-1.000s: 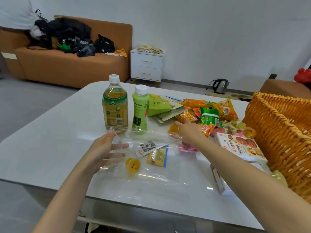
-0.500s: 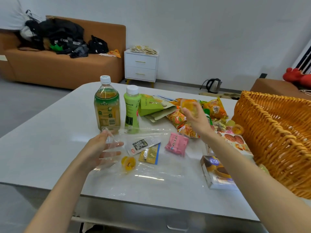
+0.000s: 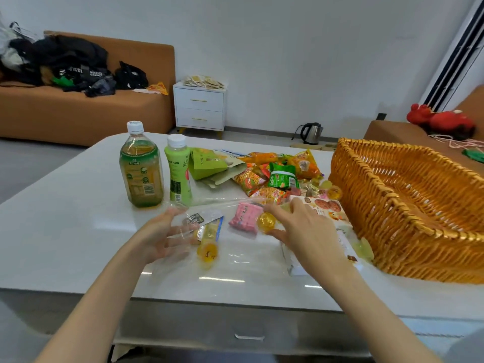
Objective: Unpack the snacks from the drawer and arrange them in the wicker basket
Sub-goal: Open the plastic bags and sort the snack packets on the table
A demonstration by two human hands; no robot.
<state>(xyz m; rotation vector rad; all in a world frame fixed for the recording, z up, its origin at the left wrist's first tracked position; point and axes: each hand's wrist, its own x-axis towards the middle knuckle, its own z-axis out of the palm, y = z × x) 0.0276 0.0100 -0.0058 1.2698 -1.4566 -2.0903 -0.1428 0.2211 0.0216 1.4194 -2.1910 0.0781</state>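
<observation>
white table [image 3: 65, 218], right hand [image 3: 306, 231] pinching yellow jelly cup [image 3: 266, 221] at its fingertips, left hand [image 3: 159, 237] splayed on clear bag [image 3: 235, 258]

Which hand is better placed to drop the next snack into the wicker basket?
Right. The right hand pinches a yellow jelly cup and lies nearer the wicker basket; the left hand touches the clear bag.

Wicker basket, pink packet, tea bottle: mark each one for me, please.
Wicker basket [image 3: 366, 218], head view, on its woven outer wall.
Pink packet [image 3: 243, 217], head view, on the wrapper's middle.
Tea bottle [image 3: 141, 176], head view, on its label.
</observation>
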